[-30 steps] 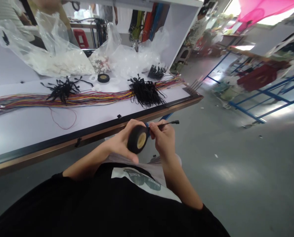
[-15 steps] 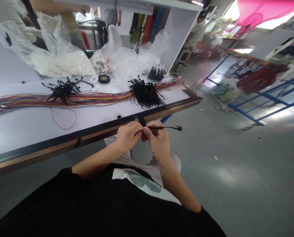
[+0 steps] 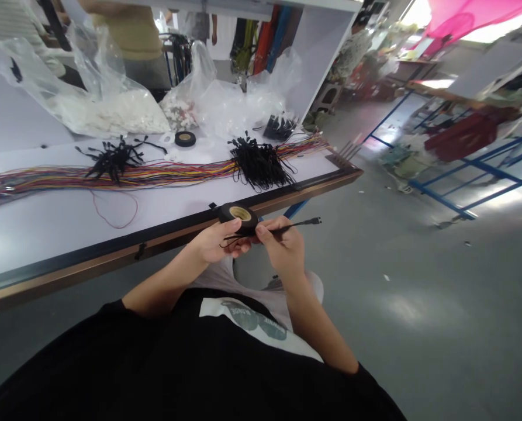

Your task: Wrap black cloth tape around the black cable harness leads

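Observation:
Just off the table's front edge, my left hand [image 3: 219, 241] grips a roll of black tape [image 3: 239, 216], its pale core facing up. My right hand [image 3: 283, 240] pinches a short black cable [image 3: 302, 223] beside the roll. A small connector at the cable's end points right, and the thin other end passes by my left fingers. Whether a strip of tape joins roll and cable is hidden by my fingers. On the table, a pile of black connector cables [image 3: 261, 165] lies nearest to my hands, with a smaller pile [image 3: 115, 159] farther left.
Long bundled coloured wires [image 3: 186, 172] run along the white table [image 3: 173, 204]. Behind them stand plastic bags of white parts [image 3: 116, 117] and another tape roll [image 3: 185, 138]. A person [image 3: 131, 35] is beyond the shelf. Blue-framed racks [image 3: 475, 166] stand at right.
My left hand has shifted left and turned, bringing the tape roll up into plain view. The right hand keeps its pinch on the cable. Behind the shelf, the other person's arm has moved away.

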### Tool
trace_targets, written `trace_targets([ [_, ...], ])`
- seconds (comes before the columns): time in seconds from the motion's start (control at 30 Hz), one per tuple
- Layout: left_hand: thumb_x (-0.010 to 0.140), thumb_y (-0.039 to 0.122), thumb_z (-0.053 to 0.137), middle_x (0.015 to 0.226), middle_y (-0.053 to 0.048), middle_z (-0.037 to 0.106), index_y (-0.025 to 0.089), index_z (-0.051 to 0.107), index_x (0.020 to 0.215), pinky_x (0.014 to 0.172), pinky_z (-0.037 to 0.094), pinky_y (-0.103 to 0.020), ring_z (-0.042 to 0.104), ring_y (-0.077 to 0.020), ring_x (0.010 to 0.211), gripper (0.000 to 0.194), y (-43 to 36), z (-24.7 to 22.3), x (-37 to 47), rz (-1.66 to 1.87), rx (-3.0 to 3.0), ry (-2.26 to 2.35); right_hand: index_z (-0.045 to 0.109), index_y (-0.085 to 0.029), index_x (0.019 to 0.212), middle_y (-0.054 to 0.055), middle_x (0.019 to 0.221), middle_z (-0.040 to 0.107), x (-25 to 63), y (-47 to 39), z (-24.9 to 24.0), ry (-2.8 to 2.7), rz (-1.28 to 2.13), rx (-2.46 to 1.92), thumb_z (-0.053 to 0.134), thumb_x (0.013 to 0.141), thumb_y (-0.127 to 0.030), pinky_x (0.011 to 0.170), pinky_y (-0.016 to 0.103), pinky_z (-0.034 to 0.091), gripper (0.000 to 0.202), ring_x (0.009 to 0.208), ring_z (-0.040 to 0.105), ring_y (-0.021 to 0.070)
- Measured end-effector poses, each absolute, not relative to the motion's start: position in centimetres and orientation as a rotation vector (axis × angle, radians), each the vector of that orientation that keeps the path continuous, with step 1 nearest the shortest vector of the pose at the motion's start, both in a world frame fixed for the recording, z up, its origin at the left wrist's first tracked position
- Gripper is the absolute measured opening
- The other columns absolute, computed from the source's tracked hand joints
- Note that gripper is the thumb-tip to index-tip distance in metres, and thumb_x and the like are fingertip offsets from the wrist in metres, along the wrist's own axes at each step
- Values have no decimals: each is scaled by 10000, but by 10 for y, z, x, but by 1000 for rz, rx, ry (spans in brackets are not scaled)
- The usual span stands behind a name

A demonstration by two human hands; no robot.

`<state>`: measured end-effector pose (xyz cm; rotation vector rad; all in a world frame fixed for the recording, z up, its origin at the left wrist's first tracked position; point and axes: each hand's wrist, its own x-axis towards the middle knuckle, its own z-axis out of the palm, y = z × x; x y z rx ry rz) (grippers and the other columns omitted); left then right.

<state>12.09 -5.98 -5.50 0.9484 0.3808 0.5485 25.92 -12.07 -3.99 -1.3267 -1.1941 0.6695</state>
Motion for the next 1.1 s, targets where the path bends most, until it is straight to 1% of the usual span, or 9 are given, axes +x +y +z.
trace_targets([
  [0.17,551,532,749,900,-71,618,169,534,1062,670,494,-309,603,-204,830,663,-77,-59,125,998,1403,506,463,-220,620,-55,519,577,265,-117,-43,-1041,673,-1365,628,722,-397,541,274,450,263,475,546,115],
  [0.3,366,499,833,1174,-124,517,205,502,1067,935,421,-446,455,-320,1162,829,-79,-58,115,1087,1974,496,464,-215,604,-62,517,555,269,-120,-33,-1069,519,-1475,633,720,-362,569,276,438,252,478,531,107],
  [0.37,351,557,807,1161,-126,517,201,515,1021,944,407,-461,469,-318,1131,813,-77,-56,114,937,2073,439,479,-213,580,-41,573,587,269,-123,-27,-1187,450,-1497,628,723,-326,612,283,443,236,545,553,117],
  [0.43,487,571,746,1034,-92,562,192,521,951,857,451,-407,543,-250,968,641,-75,-53,116,847,2012,484,492,-214,557,-20,629,618,269,-125,-23,-1314,429,-1470,619,728,-300,649,294,447,230,608,568,129],
  [0.53,709,450,623,768,-5,550,181,506,792,652,442,-274,518,-132,684,305,-73,-48,126,865,1864,750,488,-221,548,-9,656,626,268,-125,-23,-1383,392,-1408,629,719,-299,694,324,449,235,647,569,147],
  [0.6,745,365,597,677,21,523,177,494,707,600,399,-237,479,-107,622,217,-73,-46,132,888,1861,855,478,-222,546,-11,654,617,267,-124,-25,-1363,377,-1391,634,714,-316,710,331,447,247,661,567,151],
  [0.87,739,187,513,604,11,516,186,472,558,614,389,-237,476,-118,617,186,-73,-53,140,1111,2003,993,545,-228,682,-30,659,593,260,-122,-31,-1347,582,-1461,594,747,-346,622,274,442,144,638,563,133],
  [1.0,748,178,538,753,-2,611,193,563,733,690,444,-254,550,-127,693,33,-78,-51,135,1109,1884,974,540,-229,702,-36,619,573,262,-120,-34,-1296,533,-1460,575,774,-371,597,280,430,163,602,558,136],
  [1.1,762,217,572,832,-21,652,195,602,838,728,466,-275,592,-146,752,85,-81,-50,127,1071,1850,953,537,-226,673,-28,650,595,266,-119,-33,-1293,412,-1449,594,764,-369,614,285,426,179,619,564,138],
])
